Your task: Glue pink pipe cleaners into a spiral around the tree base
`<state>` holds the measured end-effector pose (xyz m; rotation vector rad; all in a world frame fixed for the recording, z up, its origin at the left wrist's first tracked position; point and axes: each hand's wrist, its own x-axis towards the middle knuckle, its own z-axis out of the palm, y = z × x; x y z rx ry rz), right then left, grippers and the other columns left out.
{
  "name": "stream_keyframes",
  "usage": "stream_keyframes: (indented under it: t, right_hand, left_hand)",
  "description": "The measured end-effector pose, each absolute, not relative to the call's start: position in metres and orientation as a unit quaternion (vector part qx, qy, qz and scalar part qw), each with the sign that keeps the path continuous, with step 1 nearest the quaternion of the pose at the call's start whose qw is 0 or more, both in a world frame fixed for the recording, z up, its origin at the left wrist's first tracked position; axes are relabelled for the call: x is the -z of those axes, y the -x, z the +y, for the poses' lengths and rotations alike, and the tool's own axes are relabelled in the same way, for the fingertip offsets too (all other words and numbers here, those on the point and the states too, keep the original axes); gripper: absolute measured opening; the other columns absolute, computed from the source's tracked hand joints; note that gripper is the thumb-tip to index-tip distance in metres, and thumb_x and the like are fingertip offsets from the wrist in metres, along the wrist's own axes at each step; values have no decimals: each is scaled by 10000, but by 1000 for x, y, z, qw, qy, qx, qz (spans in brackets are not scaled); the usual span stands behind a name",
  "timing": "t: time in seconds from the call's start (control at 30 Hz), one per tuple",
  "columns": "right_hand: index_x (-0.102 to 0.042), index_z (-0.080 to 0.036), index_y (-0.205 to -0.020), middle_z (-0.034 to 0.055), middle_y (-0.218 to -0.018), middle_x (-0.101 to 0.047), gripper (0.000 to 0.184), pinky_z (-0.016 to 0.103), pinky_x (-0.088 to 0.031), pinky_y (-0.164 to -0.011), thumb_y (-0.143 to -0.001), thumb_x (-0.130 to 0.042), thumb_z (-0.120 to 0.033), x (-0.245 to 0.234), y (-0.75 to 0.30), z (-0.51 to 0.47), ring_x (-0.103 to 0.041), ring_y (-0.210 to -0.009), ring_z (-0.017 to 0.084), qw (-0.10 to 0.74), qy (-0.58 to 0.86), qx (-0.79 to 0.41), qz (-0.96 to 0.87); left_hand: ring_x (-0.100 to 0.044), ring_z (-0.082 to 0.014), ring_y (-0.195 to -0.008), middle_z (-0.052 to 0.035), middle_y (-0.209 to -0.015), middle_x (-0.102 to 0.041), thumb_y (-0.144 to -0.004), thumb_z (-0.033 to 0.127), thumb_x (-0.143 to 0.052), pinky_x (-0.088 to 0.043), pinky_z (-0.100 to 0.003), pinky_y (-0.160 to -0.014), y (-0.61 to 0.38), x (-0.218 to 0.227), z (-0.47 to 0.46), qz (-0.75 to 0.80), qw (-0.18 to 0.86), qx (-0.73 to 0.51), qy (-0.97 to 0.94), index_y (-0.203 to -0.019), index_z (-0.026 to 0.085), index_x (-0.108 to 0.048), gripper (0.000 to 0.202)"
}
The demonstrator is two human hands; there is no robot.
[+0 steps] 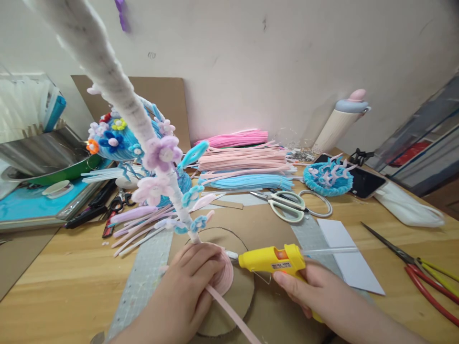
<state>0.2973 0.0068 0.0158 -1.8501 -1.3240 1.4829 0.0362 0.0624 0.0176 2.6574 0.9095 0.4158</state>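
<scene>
Left hand: the left hand (190,286) lies near the middle of the counter (64,286), fingers (201,258) pressed together and laid flat over the left side of the coil (224,277).
Right hand: the right hand (322,298) is near and to the right, fingers (287,282) wrapped round the handle of the glue gun (272,260). Whether one presses the trigger cannot be told.
Glue gun: yellow and lying level. Its tip points left and ends just beside the coil's far edge. A clear glue stick juts from its back end to the right.
Coil: pink fuzzy wire wound flat, lying on the disc (240,296).
Strip: a loose pink strip (231,315) runs out from under the left fingers toward the near right.
Stem: a white fuzzy stem (107,67) rises from the coil and leans far left. It carries lilac, pink and blue flowers (161,155).
Disc: round brown cardboard on a larger cardboard sheet.
Far side: stacked pink and blue wires (244,162) lie against the wall, with scissors (290,203) just in front.
Right side: a blue woven round (328,177) lies on a phone (366,186). White paper (353,267) and red-handled cutters (423,272) are nearer.
Left side: a blue flowered piece (114,141) sits far behind the stem.
</scene>
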Motion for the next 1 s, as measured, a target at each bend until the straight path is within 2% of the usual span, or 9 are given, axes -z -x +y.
stream_keyframes:
  t: [0.13,0.2,0.37,0.47,0.57,0.63,0.87,1.0]
  right_hand:
    - [-654,-224,-990,49,-737,-647,456,285,-430,-520,-799,-488,-603,-22,-297,4,-551,-572,199,173,687,-487,-510]
    - [-664,-226,-976,60,-801,-660,452,286,-443,-529,-803,-480,-601,-26,-297,4,-569,-598,205,168,684,-479,-524]
    - [-691,-220,-880,68,-775,-659,444,296,-464,-543,-786,-490,-606,-29,-299,6,-580,-602,219,146,686,-470,-535]
    - [-698,-231,-946,75,-888,-683,459,316,-498,-643,-790,-495,-611,-28,-300,4,-604,-667,234,151,680,-479,-534]
    - [-694,-251,-1039,72,-1017,-688,466,339,-492,-815,-790,-518,-604,-27,-302,1,-619,-893,284,171,669,-484,-537]
    - [-698,-259,-1046,65,-1059,-688,450,345,-472,-879,-788,-537,-590,-26,-303,-1,-597,-997,303,178,671,-484,-533]
    - [-688,-281,-1074,55,-1121,-672,405,363,-440,-935,-823,-530,-558,-25,-302,-2,-570,-1075,305,160,654,-501,-543]
    - [-685,-296,-1076,45,-1145,-662,396,361,-441,-934,-829,-526,-561,-24,-301,-5,-565,-1087,302,142,653,-507,-545]
  left_hand:
    - [-488,-224,-1202,-47,-1307,-550,-797,74,-482,-388,-441,-1065,-36,-16,63,318,147,-145,-926,-1222,245,-525,460]
    - [-488,-221,-1201,-47,-1306,-550,-812,82,-474,-402,-429,-1053,-36,-16,63,318,147,-145,-925,-1222,246,-526,444]
    - [-508,-221,-1183,-49,-1288,-567,-807,88,-479,-438,-403,-1018,-35,-18,62,317,149,-152,-924,-1198,251,-553,430]
    - [-507,-224,-1189,-44,-1294,-564,-801,87,-486,-424,-420,-1035,-35,-17,62,320,144,-154,-924,-1208,258,-550,446]
    - [-487,-225,-1210,-40,-1315,-546,-804,83,-484,-399,-441,-1057,-34,-15,62,318,143,-146,-926,-1234,261,-525,467]
    - [-472,-226,-1221,-45,-1326,-534,-818,85,-474,-392,-445,-1057,-34,-15,62,315,145,-141,-927,-1244,261,-507,462]
    - [-476,-226,-1213,-53,-1315,-536,-872,135,-448,-359,-462,-1075,-35,-16,61,316,148,-142,-926,-1217,257,-515,372]
    - [-485,-221,-1205,-53,-1305,-546,-873,137,-451,-392,-428,-1052,-36,-16,61,316,148,-148,-925,-1206,253,-527,361]
